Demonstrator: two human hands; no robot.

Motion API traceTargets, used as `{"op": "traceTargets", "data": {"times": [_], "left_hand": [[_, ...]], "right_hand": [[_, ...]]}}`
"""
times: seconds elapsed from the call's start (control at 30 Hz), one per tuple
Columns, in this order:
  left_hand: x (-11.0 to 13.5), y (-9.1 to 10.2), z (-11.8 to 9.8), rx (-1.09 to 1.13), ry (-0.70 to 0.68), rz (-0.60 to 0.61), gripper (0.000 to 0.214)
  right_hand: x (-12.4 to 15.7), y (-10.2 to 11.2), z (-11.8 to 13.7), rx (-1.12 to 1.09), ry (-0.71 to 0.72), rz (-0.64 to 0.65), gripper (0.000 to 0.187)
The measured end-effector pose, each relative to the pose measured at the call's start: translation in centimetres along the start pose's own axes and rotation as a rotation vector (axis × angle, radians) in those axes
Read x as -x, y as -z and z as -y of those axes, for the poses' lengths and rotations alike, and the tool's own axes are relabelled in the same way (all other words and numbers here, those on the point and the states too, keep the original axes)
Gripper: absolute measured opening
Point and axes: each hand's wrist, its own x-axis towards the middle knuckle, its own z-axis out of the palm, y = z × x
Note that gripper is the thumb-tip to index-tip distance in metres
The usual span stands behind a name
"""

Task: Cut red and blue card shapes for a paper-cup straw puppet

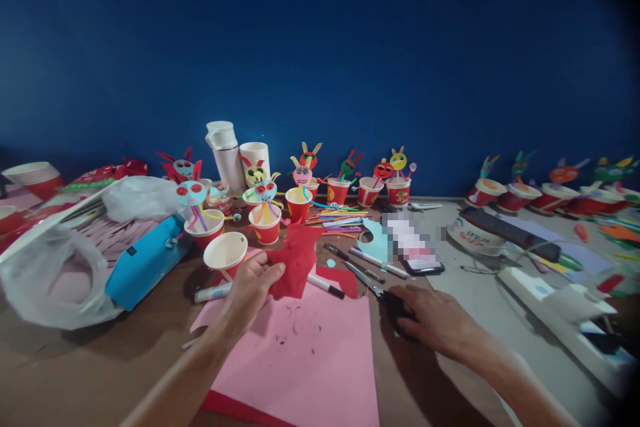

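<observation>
My left hand [253, 287] pinches a ragged piece of red paper [296, 260] and holds it just above a pink sheet [310, 360] on the brown table. My right hand [433, 320] lies palm down on the black handles of a pair of scissors [373, 283], fingers curled over them. An empty red paper cup [226, 253] stands right behind my left hand. A white marker [325, 285] lies between my hands, beside the red paper.
Paper-cup puppets [300, 197] with straws stand in rows along the blue wall. A blue pencil case [145, 263] and plastic bags [55, 280] lie at the left. Coloured straws [340, 220], a phone [423, 265] and a white tray [565, 313] lie at the right.
</observation>
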Motion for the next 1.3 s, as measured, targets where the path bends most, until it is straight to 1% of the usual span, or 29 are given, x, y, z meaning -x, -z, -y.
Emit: {"op": "traceTargets", "data": {"times": [0.13, 0.23, 0.33, 0.43, 0.5, 0.57, 0.67, 0.7, 0.8, 0.87, 0.9, 0.93, 0.97, 1.03, 1.1, 1.17, 1.3], "left_hand": [[0.4, 0.5, 0.3, 0.002, -0.014, 0.017, 0.025], [0.4, 0.9, 0.8, -0.002, 0.006, 0.066, 0.023], [0.6, 1.3, 0.9, 0.007, 0.020, 0.094, 0.019], [0.8, 1.3, 0.7, 0.027, 0.032, 0.112, 0.016], [0.9, 1.4, 0.5, 0.022, 0.046, 0.127, 0.016], [0.9, 1.4, 0.3, 0.010, 0.060, 0.134, 0.017], [0.8, 1.5, 0.2, 0.009, 0.074, 0.136, 0.017], [0.8, 1.5, 0.2, 0.014, 0.080, 0.130, 0.016], [0.8, 1.5, 0.2, 0.033, 0.091, 0.115, 0.015], [0.8, 1.4, 0.3, 0.067, 0.073, 0.105, 0.014], [0.8, 1.3, 0.4, 0.097, 0.057, 0.100, 0.015], [0.8, 1.3, 0.5, 0.131, 0.037, 0.090, 0.015], [0.8, 1.2, 0.7, 0.163, 0.016, 0.076, 0.016], [0.8, 1.0, 0.9, 0.199, -0.011, 0.035, 0.018], [0.9, 0.7, 1.2, 0.205, -0.002, 0.009, 0.020], [1.2, 0.3, 1.3, 0.208, 0.037, 0.015, 0.023], [1.8, -0.5, 1.5, 0.180, 0.117, 0.038, 0.027]], "right_hand": [[0.5, 0.3, 0.5, -0.007, -0.056, 0.048, 0.034], [1.4, 1.4, 0.6, -0.142, -0.073, 0.130, 0.032], [2.5, 2.2, 0.2, -0.423, -0.091, 0.233, 0.033], [3.3, 2.2, -0.6, -0.787, -0.133, 0.337, 0.034], [3.1, 1.9, -0.9, -0.975, -0.161, 0.352, 0.031], [2.3, 1.8, -0.8, -1.093, -0.122, 0.292, 0.034], [0.4, 2.0, 0.4, -1.200, 0.054, 0.156, 0.052], [-0.3, 2.2, 1.1, -1.218, 0.101, 0.131, 0.055], [-2.3, 2.5, 3.4, -1.212, 0.196, 0.144, 0.053], [-3.4, 2.4, 5.1, -1.174, 0.254, 0.207, 0.056], [-3.8, 2.2, 6.0, -1.154, 0.277, 0.212, 0.054], [-4.1, 2.0, 6.9, -1.149, 0.274, 0.168, 0.049], [-4.4, 1.6, 7.8, -1.164, 0.269, 0.088, 0.044], [-4.8, 0.9, 9.5, -1.238, 0.207, -0.021, 0.037], [-5.1, 0.1, 11.0, -1.317, 0.135, -0.075, 0.030], [-5.3, -0.5, 12.1, -1.417, 0.082, -0.125, 0.030], [-5.2, -1.3, 12.7, -1.552, 0.068, -0.164, 0.036]]}}
